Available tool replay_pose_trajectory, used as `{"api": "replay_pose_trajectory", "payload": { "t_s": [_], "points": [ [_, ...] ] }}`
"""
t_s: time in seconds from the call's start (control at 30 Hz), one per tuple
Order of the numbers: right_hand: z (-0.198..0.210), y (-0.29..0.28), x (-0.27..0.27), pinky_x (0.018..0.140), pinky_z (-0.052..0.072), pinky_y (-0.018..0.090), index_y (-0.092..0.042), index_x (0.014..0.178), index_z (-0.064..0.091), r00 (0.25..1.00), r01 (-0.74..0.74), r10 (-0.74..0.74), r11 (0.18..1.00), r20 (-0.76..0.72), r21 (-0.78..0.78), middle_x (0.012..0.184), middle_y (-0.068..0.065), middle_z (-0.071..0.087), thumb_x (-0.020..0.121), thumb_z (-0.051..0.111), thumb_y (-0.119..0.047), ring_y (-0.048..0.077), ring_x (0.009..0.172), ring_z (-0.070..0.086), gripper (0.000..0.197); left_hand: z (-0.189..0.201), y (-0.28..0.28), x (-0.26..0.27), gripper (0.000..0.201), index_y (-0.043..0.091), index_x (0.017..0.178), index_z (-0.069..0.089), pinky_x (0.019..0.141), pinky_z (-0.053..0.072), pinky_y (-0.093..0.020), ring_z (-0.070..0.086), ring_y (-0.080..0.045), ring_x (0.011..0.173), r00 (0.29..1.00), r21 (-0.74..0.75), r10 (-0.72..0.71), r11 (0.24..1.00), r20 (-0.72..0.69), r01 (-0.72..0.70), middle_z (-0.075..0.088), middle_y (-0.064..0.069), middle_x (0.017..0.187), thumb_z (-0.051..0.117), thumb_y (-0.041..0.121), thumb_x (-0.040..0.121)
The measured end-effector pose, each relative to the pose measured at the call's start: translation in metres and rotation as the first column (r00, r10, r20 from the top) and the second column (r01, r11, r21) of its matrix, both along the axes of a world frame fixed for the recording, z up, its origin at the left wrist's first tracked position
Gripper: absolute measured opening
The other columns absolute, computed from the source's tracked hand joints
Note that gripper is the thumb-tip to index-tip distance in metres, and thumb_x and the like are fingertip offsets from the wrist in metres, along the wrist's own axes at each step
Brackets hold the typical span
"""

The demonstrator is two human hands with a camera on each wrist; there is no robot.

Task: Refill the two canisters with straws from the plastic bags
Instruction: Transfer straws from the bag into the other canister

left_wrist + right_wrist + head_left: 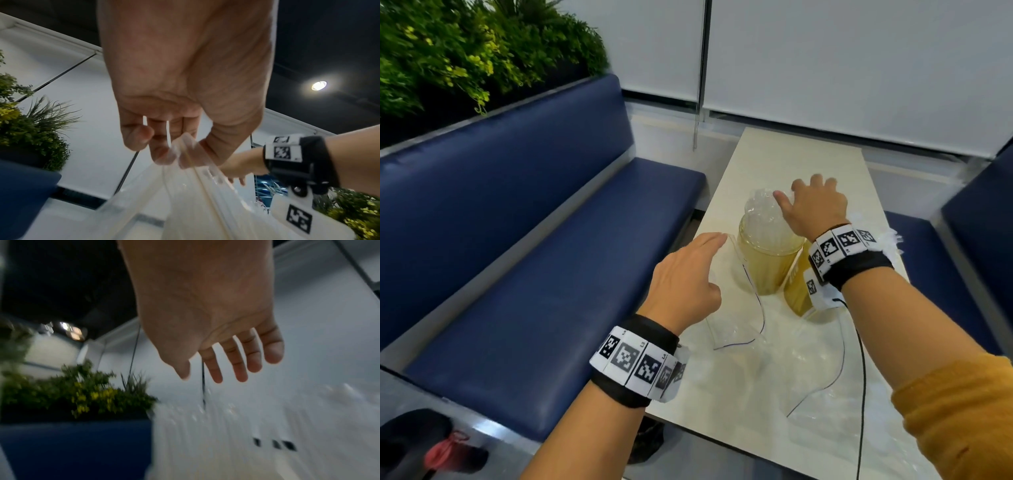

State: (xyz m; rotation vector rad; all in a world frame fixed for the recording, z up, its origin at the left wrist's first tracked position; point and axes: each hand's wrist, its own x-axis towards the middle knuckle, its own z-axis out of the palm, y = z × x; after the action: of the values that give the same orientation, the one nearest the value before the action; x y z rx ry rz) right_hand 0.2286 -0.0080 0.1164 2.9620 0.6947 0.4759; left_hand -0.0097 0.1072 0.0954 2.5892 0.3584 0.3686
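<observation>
The left hand (685, 281) is pinching the top edge of a clear plastic bag (736, 308) on the table (774, 157). Beside it, two yellowish canisters (767, 260) are standing, the nearer-left one holding wrapped straws (763, 212). The right hand (815, 205) is hovering over them, fingers spread, holding nothing.

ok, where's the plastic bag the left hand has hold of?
In the head view the plastic bag hangs from the left hand over the table, just left of the straw-filled canister.

Mustard sleeve (962, 421), black wristbands (635, 368), seemingly checkered tags.
</observation>
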Motion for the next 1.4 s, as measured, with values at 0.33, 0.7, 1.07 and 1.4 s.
{"api": "replay_pose_trajectory", "payload": {
  "t_s": [0.33, 0.7, 1.07, 1.4],
  "points": [
    [-0.039, -0.001, -0.118, 0.060, 0.053, 0.030, -0.007, 0.078, 0.066, 0.752, -0.259, 0.315, 0.949, -0.578, 0.181, 0.074, 0.008, 0.069, 0.097, 0.051, -0.028, 0.025, 0.067, 0.065, 0.032, -0.005, -0.017, 0.009, 0.077, 0.020, 0.155, 0.030, 0.108, 0.033, -0.025, 0.038, -0.016, 0.141, 0.997, -0.042, -0.073, 0.996, 0.006, 0.073, 0.030, 0.011, 0.160, 0.052, -0.005, 0.086],
    [-0.132, 0.014, -0.114, 0.097, 0.049, 0.046, -0.008, 0.128, 0.058, 0.751, -0.303, 0.111, 0.934, -0.650, -0.191, 0.125, 0.015, 0.063, 0.100, 0.046, -0.022, 0.034, 0.114, 0.060, 0.033, -0.017, -0.032, -0.004, 0.075, 0.019, 0.153, 0.036, 0.117, 0.034, -0.032, 0.039, -0.014, 0.142, 0.989, -0.084, -0.139, 0.986, 0.050, 0.143, 0.035, 0.008, 0.159, 0.052, -0.006, 0.084],
    [-0.109, 0.003, -0.134, 0.076, 0.049, 0.036, -0.009, 0.126, 0.049, 0.785, -0.221, 0.089, 0.965, -0.613, -0.142, 0.116, 0.014, 0.060, 0.102, 0.043, -0.022, 0.031, 0.101, 0.062, 0.027, -0.017, -0.024, -0.012, 0.072, 0.025, 0.153, 0.035, 0.105, 0.033, -0.020, 0.043, -0.011, 0.137, 0.992, -0.050, -0.109, 0.992, 0.065, 0.112, 0.034, 0.015, 0.157, 0.053, 0.001, 0.088],
    [-0.037, -0.008, -0.132, 0.072, 0.043, 0.034, -0.014, 0.125, 0.054, 0.860, -0.294, 0.142, 0.923, -0.490, -0.249, 0.109, 0.008, 0.064, 0.103, 0.042, -0.041, 0.026, 0.098, 0.062, 0.037, -0.027, -0.023, -0.005, 0.094, 0.023, 0.150, 0.034, 0.112, 0.030, -0.032, 0.027, -0.013, 0.133, 0.996, 0.108, -0.082, 0.991, 0.048, 0.076, 0.037, 0.010, 0.149, 0.083, 0.043, 0.071]
  ]
}}
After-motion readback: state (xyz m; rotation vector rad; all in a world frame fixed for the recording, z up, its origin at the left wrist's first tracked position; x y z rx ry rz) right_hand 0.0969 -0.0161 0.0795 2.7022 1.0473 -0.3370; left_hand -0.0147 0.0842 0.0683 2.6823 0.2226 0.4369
